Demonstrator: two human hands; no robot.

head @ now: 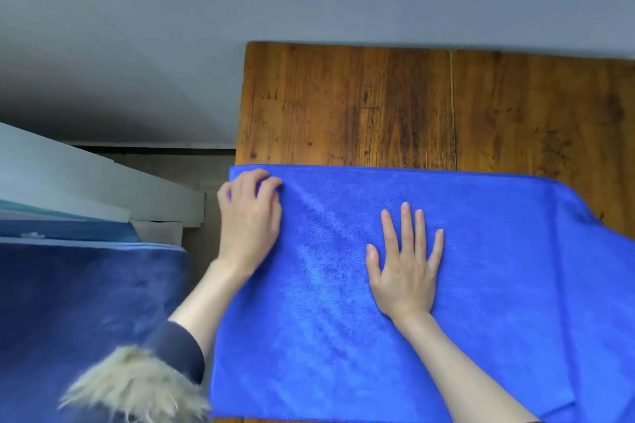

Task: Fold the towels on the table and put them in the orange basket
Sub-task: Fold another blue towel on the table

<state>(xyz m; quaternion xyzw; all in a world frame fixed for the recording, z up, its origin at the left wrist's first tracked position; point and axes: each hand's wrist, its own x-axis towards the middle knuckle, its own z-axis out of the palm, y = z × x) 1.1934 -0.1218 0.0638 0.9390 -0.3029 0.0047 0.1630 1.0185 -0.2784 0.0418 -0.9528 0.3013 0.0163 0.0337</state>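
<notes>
**Blue towel, mid-fold**

Left hand (249, 216) is curling its fingers onto the towel's (481, 285) corner at 10 o'clock. Right hand (405, 268) is lying flat, fingers spread, at centre. Towel is lying on the table (378, 103), soft, light, likely non-slip; best gripped at corners. Bare wood is showing at 12 o'clock; table edge at 9.

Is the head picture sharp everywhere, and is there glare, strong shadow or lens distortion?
Head view: light is soft and even, no glare; the towel and both hands, left hand and right hand, are fairly sharp; the fur cuff at the lower left is blurred; only faint shadow lies under the hands; the table edges bend and slant, a wide-angle effect.
</notes>
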